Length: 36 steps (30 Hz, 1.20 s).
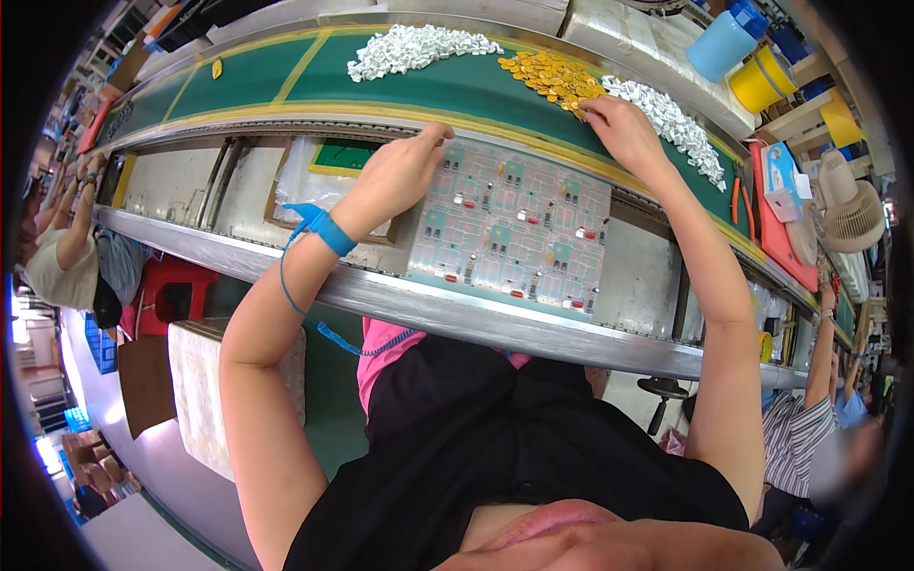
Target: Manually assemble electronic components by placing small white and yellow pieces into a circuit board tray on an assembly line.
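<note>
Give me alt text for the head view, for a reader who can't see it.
A person's right hand reaches into a heap of yellow pieces lying between two heaps of white pieces on a green shelf. The left hand, wearing a blue wrist strap, is at a circuit board's upper left corner.

Glossy discs [547,76], smooth metal rail [428,306]

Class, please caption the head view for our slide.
Right hand at the yellow parts, left hand near one corner of the circuit board.
</note>
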{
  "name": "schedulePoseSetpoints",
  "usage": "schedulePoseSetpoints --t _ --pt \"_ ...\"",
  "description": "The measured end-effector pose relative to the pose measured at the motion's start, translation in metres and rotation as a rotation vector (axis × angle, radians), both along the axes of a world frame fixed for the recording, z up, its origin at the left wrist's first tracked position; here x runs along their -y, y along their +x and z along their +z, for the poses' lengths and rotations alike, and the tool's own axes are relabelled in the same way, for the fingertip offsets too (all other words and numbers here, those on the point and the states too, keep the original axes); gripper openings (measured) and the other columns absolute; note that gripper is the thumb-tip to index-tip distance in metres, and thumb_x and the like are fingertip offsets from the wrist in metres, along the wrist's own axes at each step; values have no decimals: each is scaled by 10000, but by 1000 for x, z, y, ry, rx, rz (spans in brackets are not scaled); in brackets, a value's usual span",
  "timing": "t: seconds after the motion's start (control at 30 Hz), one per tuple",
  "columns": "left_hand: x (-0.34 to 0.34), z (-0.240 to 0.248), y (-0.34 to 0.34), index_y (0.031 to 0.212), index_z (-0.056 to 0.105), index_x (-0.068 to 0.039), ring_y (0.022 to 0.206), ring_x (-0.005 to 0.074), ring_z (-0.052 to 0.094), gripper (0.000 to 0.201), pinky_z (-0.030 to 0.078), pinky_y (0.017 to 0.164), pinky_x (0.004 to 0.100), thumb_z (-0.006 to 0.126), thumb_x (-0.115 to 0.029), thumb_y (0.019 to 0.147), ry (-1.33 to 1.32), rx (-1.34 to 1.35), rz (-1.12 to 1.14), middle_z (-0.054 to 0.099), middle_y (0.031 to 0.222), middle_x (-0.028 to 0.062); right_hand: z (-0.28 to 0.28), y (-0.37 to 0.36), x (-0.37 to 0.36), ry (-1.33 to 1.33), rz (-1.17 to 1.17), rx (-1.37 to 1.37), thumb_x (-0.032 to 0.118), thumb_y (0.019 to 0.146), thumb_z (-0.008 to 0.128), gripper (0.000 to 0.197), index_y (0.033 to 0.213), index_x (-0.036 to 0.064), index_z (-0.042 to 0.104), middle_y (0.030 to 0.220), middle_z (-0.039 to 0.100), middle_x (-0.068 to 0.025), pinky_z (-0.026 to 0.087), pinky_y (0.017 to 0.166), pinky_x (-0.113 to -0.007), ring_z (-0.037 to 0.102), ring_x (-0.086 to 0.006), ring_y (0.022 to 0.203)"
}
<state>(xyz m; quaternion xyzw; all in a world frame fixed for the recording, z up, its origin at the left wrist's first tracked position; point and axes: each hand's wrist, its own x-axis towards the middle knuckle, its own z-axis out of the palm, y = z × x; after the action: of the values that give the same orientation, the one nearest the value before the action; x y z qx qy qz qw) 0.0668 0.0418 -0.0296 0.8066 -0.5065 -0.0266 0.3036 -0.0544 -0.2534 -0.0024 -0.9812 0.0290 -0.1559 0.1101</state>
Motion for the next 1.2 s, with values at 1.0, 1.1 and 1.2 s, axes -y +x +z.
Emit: schedulePoseSetpoints --t 1.0,1.1,1.2 --pt "47 -23 101 829 613 -26 852 328 538 97 449 744 397 606 -117 796 -204 464 336 548 852 143 -12 25 -155 384 648 -266 171 794 597 110 848 92 651 806 636 -78 473 704 -396 596 -266 808" --pt "45 -24 99 793 633 -15 843 335 532 106 453 741 416 570 -100 786 -255 441 282 540 849 163 -9 25 -164 332 648 -303 180 792 603 99 828 102 652 813 628 -62 468 718 -387 573 -250 859" --pt "43 -25 99 804 636 -15 849 333 535 104 452 746 415 573 -96 786 -265 419 273 544 846 163 -11 26 -165 329 640 -310 186 787 611 92 816 108 650 812 627 -58 467 719 -383 562 -242 876"
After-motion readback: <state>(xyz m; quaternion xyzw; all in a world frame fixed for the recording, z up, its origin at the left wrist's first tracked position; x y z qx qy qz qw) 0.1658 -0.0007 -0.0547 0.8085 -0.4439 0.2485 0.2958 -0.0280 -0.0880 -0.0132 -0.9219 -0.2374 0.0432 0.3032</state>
